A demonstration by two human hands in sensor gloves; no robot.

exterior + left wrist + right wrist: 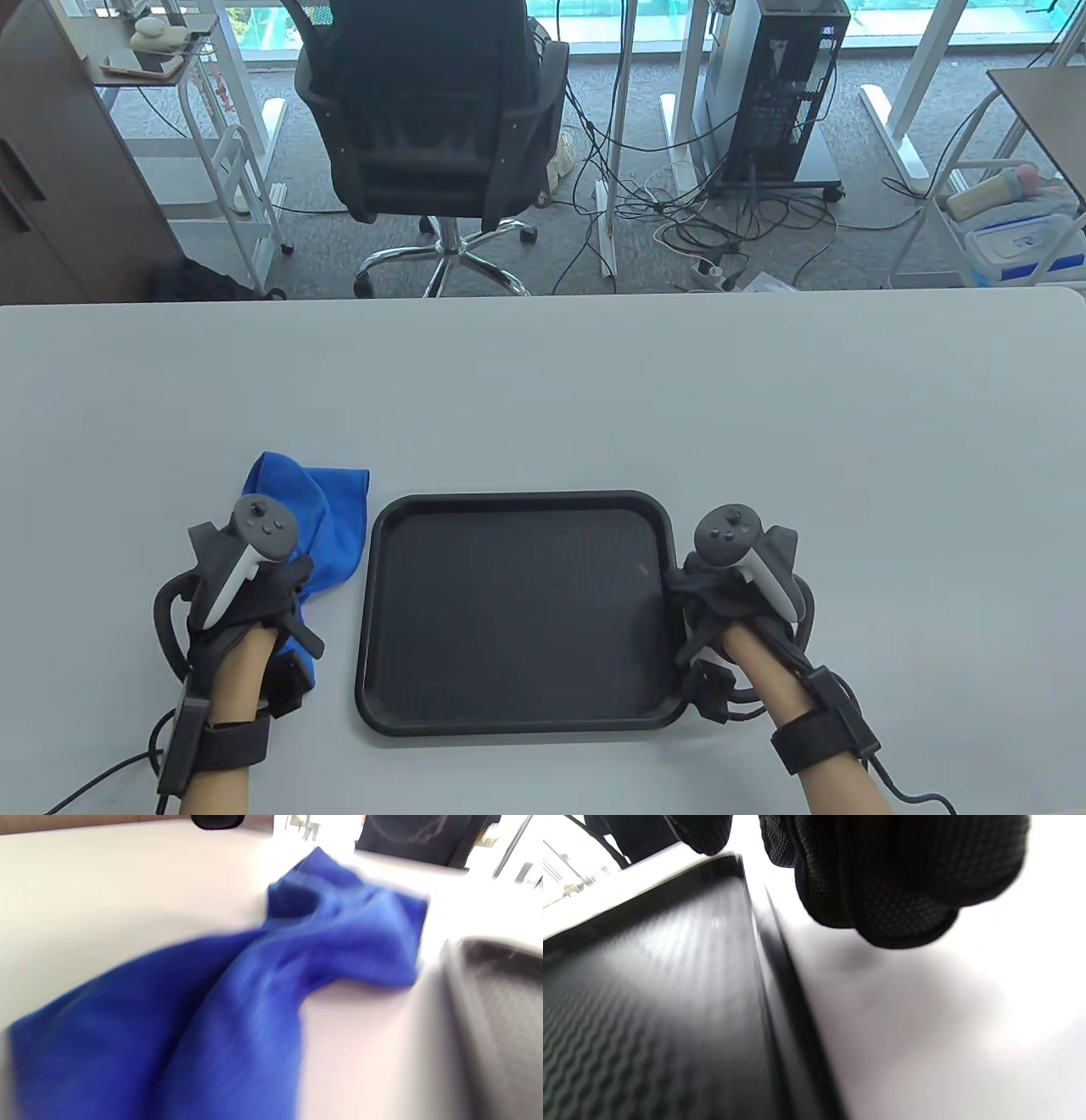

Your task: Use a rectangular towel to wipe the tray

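Near the bottom centre of the table view, a black tray [519, 611] lay flat on the grey table [543, 390], its textured floor bare. Just left of it, at the lower left of the frame, a crumpled blue towel [327, 518] sat on the table beside the tray's left rim, close to it but apart. The left hand [242, 594] lay over the towel's near part; whether its fingers had closed on the cloth could not be told, since the tracker and glove hid them and the blurred left wrist view showed only the towel [263, 993] and a strip of the tray [496, 1005] at the right edge. At the lower right, the right hand [738, 594] rested at the tray's right rim. In the right wrist view its gloved fingers [882, 887] hung curled just outside the tray's rim [780, 993], above the table; whether they gripped the rim could not be told.
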